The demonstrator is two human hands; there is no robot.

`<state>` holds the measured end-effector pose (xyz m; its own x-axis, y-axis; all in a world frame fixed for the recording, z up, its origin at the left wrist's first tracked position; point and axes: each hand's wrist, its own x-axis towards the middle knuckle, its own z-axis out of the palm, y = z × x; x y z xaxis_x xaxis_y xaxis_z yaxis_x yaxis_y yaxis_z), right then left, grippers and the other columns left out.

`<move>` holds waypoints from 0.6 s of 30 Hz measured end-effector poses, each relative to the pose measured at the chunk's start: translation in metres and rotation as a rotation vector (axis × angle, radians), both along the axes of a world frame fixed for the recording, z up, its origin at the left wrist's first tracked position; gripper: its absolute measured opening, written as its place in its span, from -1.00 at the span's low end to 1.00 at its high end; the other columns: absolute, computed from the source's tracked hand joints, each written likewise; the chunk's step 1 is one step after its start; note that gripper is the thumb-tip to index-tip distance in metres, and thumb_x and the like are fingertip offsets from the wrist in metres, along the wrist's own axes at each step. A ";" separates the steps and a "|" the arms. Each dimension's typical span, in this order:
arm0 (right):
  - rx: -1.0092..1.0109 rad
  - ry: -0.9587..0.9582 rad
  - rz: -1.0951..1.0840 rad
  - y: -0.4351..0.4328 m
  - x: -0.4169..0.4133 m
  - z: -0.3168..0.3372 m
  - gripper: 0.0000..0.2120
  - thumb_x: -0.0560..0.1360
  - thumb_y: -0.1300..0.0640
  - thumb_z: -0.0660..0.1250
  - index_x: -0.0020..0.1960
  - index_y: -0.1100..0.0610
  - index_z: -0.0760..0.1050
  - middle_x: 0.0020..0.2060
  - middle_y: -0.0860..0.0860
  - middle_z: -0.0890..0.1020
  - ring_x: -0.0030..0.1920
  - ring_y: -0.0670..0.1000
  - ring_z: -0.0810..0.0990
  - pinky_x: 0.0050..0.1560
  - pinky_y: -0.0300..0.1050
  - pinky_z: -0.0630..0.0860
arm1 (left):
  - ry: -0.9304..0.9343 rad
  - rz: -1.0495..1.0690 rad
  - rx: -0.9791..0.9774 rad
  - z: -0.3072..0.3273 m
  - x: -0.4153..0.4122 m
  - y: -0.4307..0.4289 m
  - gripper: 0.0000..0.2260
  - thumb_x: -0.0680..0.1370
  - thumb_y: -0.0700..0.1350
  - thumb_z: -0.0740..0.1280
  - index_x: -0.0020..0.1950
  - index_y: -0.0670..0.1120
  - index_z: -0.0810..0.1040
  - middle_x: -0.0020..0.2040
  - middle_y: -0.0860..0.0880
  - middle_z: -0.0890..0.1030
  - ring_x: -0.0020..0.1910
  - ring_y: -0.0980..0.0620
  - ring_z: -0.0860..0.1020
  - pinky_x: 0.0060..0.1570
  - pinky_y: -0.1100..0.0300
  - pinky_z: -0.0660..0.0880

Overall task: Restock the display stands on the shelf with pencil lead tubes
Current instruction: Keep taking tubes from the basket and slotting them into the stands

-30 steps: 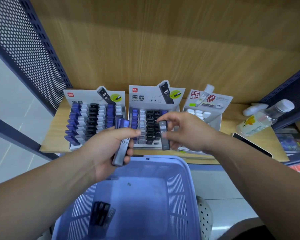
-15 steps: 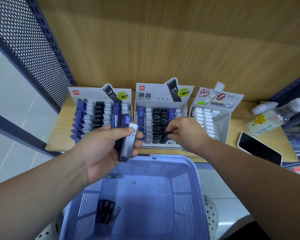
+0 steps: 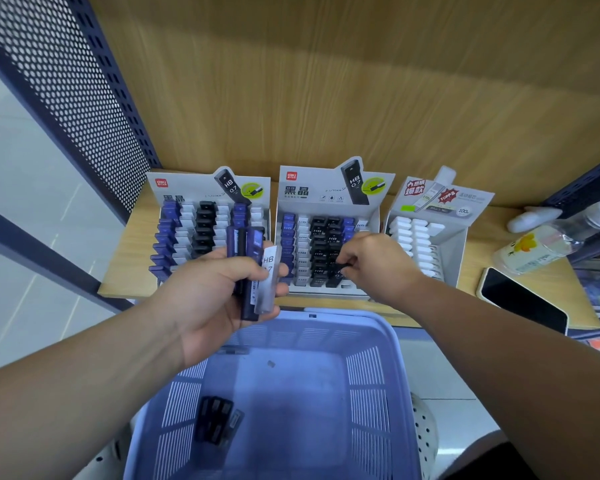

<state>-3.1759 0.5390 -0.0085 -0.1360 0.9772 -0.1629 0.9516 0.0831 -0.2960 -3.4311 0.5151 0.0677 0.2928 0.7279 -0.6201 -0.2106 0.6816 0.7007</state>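
Note:
Three cardboard display stands sit on the wooden shelf: a left stand and a middle stand with blue, white and black lead tubes, and a right stand with white ones. My left hand grips a bunch of tubes, blue and clear, in front of the left stand. My right hand pinches a black tube at a black column near the front of the middle stand. Several dark tubes lie in the lilac basket below.
A black phone, a clear bottle and a white object lie on the shelf's right part. A perforated dark metal panel bounds the shelf on the left, a wooden back wall behind.
My right hand carried the black tube from mid-air down into the middle stand's black column. My left hand rose slightly with its bunch of tubes.

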 end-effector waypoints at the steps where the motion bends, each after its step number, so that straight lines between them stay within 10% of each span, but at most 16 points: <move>1: -0.010 -0.010 0.010 -0.001 -0.001 0.000 -0.85 0.51 0.22 0.44 0.06 0.10 0.69 0.00 0.07 0.64 -0.02 0.11 0.62 0.06 -0.04 0.54 | -0.005 0.000 0.002 0.000 0.001 -0.001 -0.74 0.55 -0.35 0.26 0.15 -0.11 0.60 -0.01 -0.13 0.72 -0.17 -0.04 0.71 -0.36 0.13 0.61; 18: 0.000 -0.151 0.039 -0.011 -0.013 -0.003 -0.73 0.61 0.10 0.28 0.24 -0.06 0.64 0.13 -0.03 0.61 0.10 0.11 0.62 0.03 -0.01 0.57 | 0.014 -0.021 0.039 0.005 0.017 -0.006 -0.77 0.55 -0.26 0.37 0.21 -0.12 0.59 0.00 -0.06 0.73 -0.25 0.02 0.66 -0.44 0.25 0.51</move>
<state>-3.1891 0.5279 -0.0115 -0.1483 0.9716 -0.1841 0.9812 0.1213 -0.1502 -3.4145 0.5093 0.0722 0.3001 0.7453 -0.5954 -0.1862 0.6579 0.7297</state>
